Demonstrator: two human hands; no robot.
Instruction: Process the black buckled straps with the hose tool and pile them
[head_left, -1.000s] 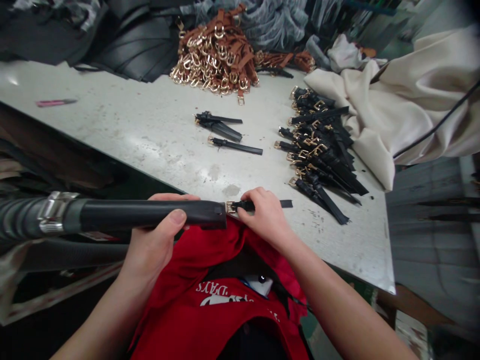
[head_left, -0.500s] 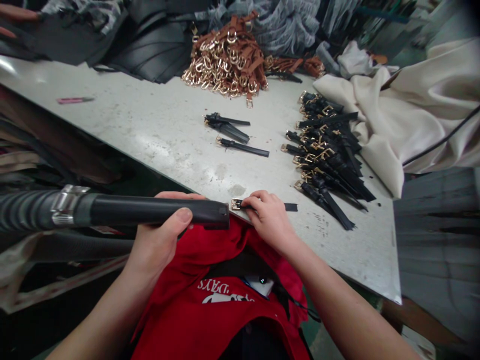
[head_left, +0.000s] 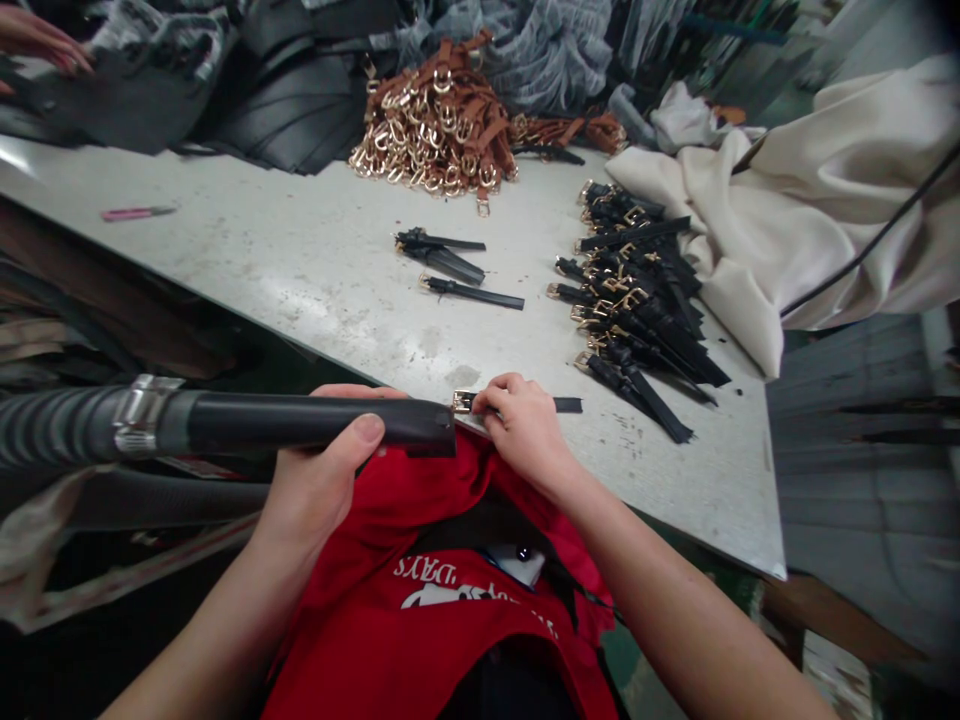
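The left hand (head_left: 319,490) gripped a black tube (head_left: 285,420). The right hand (head_left: 529,430) held a buckled strap (head_left: 570,405) on the counter (head_left: 330,260).

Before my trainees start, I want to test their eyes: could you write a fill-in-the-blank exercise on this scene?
The left hand grips a tube coloured ____.
The right hand holds a strap with a metal ____ at its end.
In the picture, the cream cloth lies to the ____ of the black pile.

Missing words: black; buckle; right.
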